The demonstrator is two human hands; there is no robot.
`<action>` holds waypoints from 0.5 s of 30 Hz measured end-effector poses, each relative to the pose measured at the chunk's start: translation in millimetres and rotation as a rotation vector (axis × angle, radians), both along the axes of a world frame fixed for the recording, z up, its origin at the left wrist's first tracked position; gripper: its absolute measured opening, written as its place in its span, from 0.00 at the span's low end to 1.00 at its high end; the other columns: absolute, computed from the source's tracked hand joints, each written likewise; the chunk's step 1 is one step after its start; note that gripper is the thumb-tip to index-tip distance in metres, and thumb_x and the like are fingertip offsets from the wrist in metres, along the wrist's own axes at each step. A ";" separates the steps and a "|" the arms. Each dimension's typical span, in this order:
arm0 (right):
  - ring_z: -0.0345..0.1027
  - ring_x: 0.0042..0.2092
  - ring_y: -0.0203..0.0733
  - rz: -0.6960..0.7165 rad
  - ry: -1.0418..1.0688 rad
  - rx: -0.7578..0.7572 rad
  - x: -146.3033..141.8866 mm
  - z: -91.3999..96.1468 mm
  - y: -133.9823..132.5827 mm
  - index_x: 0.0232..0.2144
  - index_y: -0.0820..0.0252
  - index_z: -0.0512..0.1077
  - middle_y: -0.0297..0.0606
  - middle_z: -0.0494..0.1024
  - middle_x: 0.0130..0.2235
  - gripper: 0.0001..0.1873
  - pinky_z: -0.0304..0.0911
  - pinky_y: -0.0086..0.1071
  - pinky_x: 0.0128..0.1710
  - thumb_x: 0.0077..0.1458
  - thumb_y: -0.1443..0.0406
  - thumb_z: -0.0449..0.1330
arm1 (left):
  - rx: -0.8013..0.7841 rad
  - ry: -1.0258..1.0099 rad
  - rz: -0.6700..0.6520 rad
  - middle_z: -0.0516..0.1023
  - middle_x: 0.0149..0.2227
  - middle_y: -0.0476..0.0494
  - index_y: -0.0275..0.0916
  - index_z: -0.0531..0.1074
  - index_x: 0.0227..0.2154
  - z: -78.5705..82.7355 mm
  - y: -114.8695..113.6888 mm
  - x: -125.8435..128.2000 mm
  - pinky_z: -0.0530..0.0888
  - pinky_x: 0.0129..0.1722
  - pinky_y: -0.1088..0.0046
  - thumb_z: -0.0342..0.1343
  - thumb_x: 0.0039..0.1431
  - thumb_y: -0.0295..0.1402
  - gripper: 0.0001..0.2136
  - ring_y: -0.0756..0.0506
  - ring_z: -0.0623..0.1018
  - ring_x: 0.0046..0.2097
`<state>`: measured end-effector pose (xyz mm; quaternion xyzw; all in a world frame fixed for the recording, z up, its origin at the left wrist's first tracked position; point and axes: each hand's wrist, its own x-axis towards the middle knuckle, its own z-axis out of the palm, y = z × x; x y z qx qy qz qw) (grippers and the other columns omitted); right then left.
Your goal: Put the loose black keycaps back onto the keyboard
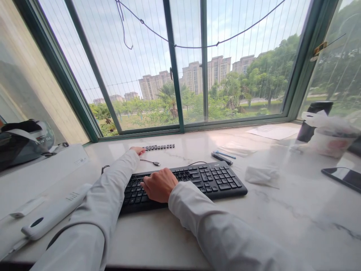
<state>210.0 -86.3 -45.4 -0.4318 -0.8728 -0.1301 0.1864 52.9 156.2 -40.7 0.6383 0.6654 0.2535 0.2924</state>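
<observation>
A black keyboard [214, 180] lies on the white marble sill. My right hand [158, 184] rests on its left-middle keys with the fingers curled under. My left hand [138, 150] reaches beyond the keyboard to the left end of a row of loose black keycaps [159, 147] lined up near the window; only a little of that hand shows past the white sleeve, fingers hidden. A thin black cable [150, 162] runs between the keyboard and the keycap row.
A pen and a dark tool [222, 157] lie behind the keyboard. A crumpled tissue [261, 175], a phone [342, 177], a black bottle [311, 121] and a plastic bag [332, 131] sit to the right. At left are a white device [53, 215] and a helmet [24, 141].
</observation>
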 end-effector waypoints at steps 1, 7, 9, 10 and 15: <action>0.72 0.30 0.43 0.000 0.002 0.005 0.2 0.0 0.0 0.29 0.60 0.73 0.41 0.78 0.29 0.21 0.58 0.33 0.28 0.61 0.59 0.43 | -0.035 -0.001 0.039 0.71 0.41 0.43 0.32 0.68 0.44 1.0 0.0 -1.4 0.74 0.37 0.68 0.51 0.60 0.36 0.14 0.47 0.73 0.39; 0.72 0.31 0.44 -0.029 0.000 0.010 0.9 1.3 0.4 0.30 0.60 0.73 0.43 0.78 0.30 0.23 0.58 0.34 0.29 0.62 0.58 0.41 | -0.127 -0.037 0.138 0.69 0.27 0.50 0.30 0.69 0.31 16.8 -3.6 -18.9 0.61 0.19 0.81 0.55 0.57 0.36 0.11 0.56 0.63 0.22; 0.72 0.32 0.44 -0.056 -0.007 0.004 1.2 3.3 0.3 0.31 0.60 0.73 0.44 0.78 0.30 0.23 0.58 0.34 0.30 0.62 0.59 0.41 | -0.109 -0.064 0.139 0.69 0.24 0.50 0.31 0.69 0.26 24.1 -9.8 -24.6 0.52 0.16 0.80 0.60 0.51 0.37 0.12 0.57 0.57 0.20; 0.72 0.32 0.45 -0.076 -0.010 0.001 1.6 4.6 0.3 0.31 0.60 0.73 0.44 0.78 0.31 0.23 0.58 0.34 0.30 0.62 0.59 0.41 | -0.093 -0.078 0.132 0.70 0.25 0.49 0.31 0.70 0.26 27.5 -15.0 -26.7 0.49 0.16 0.79 0.62 0.48 0.38 0.13 0.57 0.56 0.20; 0.72 0.36 0.46 -0.242 0.002 -0.036 6.0 10.5 2.4 0.36 0.60 0.72 0.46 0.78 0.33 0.23 0.58 0.34 0.32 0.62 0.56 0.41 | -0.015 -0.111 -0.020 0.76 0.32 0.45 0.36 0.76 0.27 39.1 -65.6 -28.4 0.49 0.17 0.76 0.67 0.33 0.47 0.20 0.55 0.59 0.23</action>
